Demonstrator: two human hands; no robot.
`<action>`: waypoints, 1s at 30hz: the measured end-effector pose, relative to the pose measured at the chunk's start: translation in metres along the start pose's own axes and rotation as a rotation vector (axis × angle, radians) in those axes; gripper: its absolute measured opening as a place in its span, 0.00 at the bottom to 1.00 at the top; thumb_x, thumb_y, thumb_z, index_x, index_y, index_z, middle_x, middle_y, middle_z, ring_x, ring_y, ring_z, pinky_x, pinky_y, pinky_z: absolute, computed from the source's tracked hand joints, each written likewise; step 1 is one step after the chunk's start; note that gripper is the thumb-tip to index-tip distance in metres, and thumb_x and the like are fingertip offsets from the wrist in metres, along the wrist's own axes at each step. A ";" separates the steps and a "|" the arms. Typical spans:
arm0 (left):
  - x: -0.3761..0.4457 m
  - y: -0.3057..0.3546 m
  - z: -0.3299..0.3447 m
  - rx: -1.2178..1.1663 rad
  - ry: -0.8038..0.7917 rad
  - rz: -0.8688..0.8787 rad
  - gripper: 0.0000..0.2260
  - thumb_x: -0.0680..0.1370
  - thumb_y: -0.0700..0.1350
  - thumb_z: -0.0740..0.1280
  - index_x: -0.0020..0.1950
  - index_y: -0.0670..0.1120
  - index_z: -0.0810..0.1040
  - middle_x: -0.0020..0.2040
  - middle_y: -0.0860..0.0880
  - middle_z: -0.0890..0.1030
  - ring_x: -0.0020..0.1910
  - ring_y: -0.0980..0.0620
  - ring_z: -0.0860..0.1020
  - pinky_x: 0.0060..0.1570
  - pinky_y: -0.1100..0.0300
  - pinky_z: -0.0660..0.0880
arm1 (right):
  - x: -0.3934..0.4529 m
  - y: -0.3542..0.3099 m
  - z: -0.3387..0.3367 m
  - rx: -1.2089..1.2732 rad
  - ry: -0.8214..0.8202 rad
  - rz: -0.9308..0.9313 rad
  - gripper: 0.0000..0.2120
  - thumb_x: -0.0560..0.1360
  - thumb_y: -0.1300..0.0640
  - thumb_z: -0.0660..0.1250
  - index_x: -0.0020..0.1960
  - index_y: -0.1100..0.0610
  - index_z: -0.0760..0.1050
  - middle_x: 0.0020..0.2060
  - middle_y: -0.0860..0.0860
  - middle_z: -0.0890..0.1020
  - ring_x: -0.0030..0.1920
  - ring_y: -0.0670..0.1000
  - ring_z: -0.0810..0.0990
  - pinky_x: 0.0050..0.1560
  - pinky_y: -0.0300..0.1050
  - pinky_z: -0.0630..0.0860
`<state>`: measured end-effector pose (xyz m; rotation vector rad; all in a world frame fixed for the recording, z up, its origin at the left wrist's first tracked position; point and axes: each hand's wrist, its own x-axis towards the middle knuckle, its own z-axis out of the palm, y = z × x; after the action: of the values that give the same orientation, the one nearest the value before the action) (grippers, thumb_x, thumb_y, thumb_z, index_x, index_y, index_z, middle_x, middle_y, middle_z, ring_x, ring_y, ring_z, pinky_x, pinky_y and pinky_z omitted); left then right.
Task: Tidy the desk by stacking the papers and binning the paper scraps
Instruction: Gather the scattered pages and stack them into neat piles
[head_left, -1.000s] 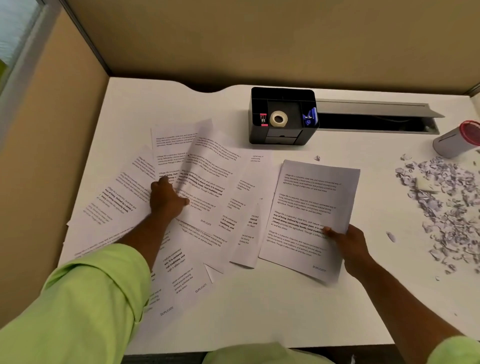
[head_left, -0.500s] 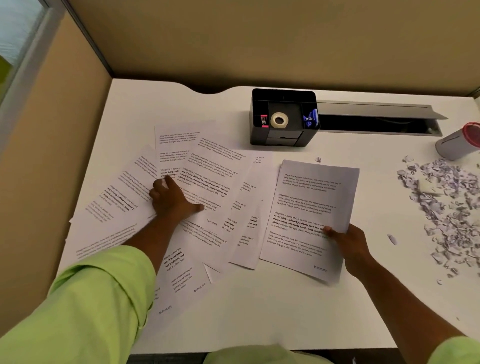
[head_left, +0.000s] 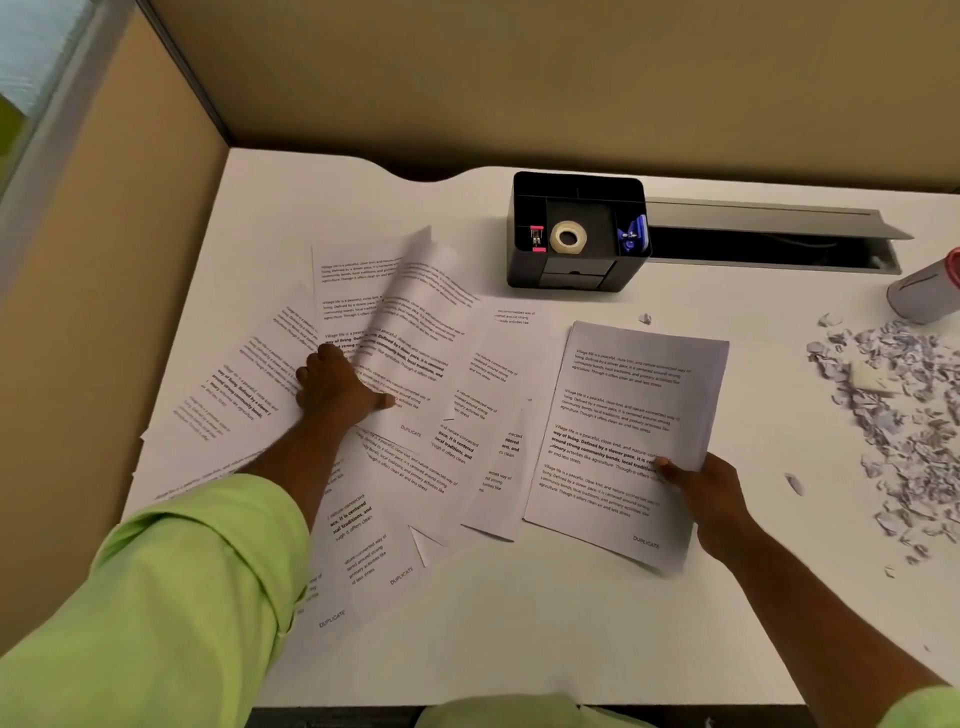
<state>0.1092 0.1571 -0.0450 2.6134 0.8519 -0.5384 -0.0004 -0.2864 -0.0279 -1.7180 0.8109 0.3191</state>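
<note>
Sheet (head_left: 410, 306) lifted again, left hand (head_left: 337, 387) gripping | right hand (head_left: 711, 499) pinches stack (head_left: 634, 415)

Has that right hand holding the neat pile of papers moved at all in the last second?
No. The right hand still grips the stack at the same lower right edge, equally far from the black organizer.

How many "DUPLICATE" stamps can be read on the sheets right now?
4: one on the white stack held by the right hand, one just right of the left hand's thumb, two on near-left sheets. Overlapping sheets may hide others.
</note>
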 end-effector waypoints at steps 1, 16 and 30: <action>0.003 -0.001 -0.001 -0.022 -0.001 -0.001 0.43 0.61 0.56 0.82 0.68 0.43 0.66 0.64 0.41 0.73 0.65 0.39 0.69 0.58 0.42 0.74 | 0.000 0.000 0.000 0.000 -0.002 -0.001 0.12 0.78 0.60 0.73 0.60 0.57 0.79 0.54 0.55 0.85 0.50 0.63 0.84 0.54 0.66 0.81; -0.037 0.006 -0.027 -0.533 -0.285 0.218 0.22 0.73 0.37 0.73 0.65 0.47 0.75 0.59 0.46 0.81 0.56 0.46 0.79 0.56 0.50 0.78 | 0.010 -0.008 0.001 -0.008 -0.025 0.001 0.13 0.77 0.62 0.73 0.61 0.58 0.80 0.54 0.55 0.86 0.50 0.63 0.85 0.55 0.66 0.81; -0.099 0.012 0.038 0.152 -0.217 0.325 0.40 0.64 0.70 0.72 0.68 0.52 0.65 0.75 0.45 0.52 0.74 0.40 0.51 0.68 0.40 0.64 | 0.005 -0.003 -0.011 0.034 -0.046 -0.001 0.14 0.77 0.62 0.73 0.61 0.60 0.79 0.53 0.56 0.86 0.51 0.61 0.84 0.47 0.54 0.81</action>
<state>0.0330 0.0832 -0.0313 2.6867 0.3205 -0.7989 0.0030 -0.2985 -0.0249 -1.6732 0.7771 0.3409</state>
